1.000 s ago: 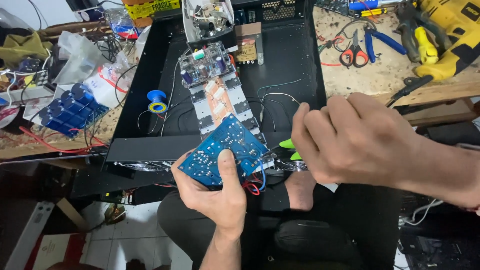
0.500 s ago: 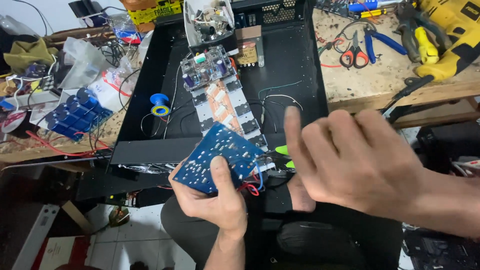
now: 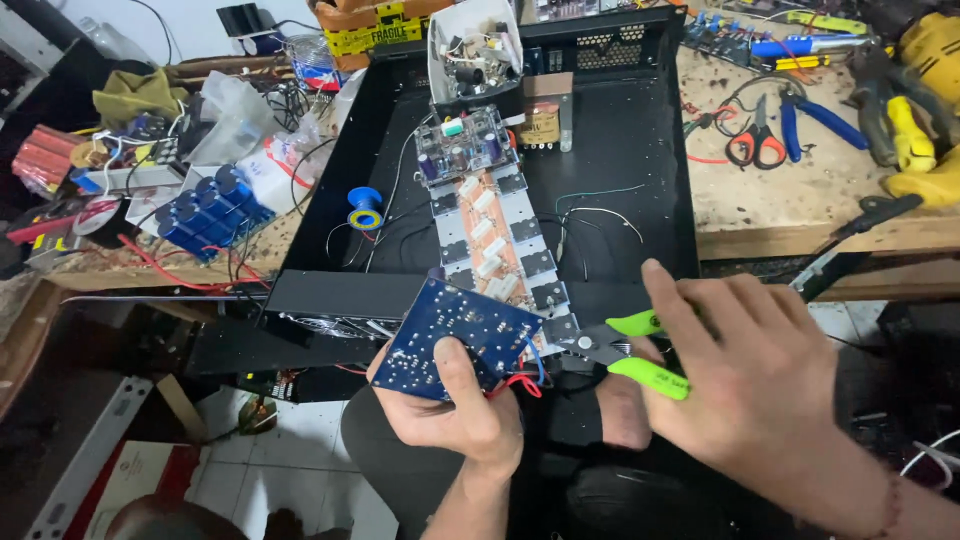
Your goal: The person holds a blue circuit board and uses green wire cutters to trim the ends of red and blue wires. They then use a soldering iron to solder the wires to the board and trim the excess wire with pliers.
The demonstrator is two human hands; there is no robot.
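My left hand (image 3: 450, 410) grips a blue circuit board (image 3: 465, 335), solder side up, with red and blue wires hanging off its right edge. My right hand (image 3: 745, 375) holds green-handled cutters (image 3: 640, 350); their metal jaws reach the board's right edge by the wires. Both hands are over the near edge of an open black metal chassis (image 3: 640, 150). Inside the chassis lies a long board with white resistors (image 3: 495, 240).
A blue solder spool (image 3: 365, 210) and loose wires lie in the chassis, with a white parts box (image 3: 470, 45) at its back. Blue capacitors (image 3: 210, 210) sit at the left. Red scissors (image 3: 757, 140), blue pliers (image 3: 815, 115) and a yellow drill (image 3: 925, 110) are at the right.
My right hand has drawn back to the right and spread its fingers, so the green cutters show. The blue board in my left hand tilted slightly.
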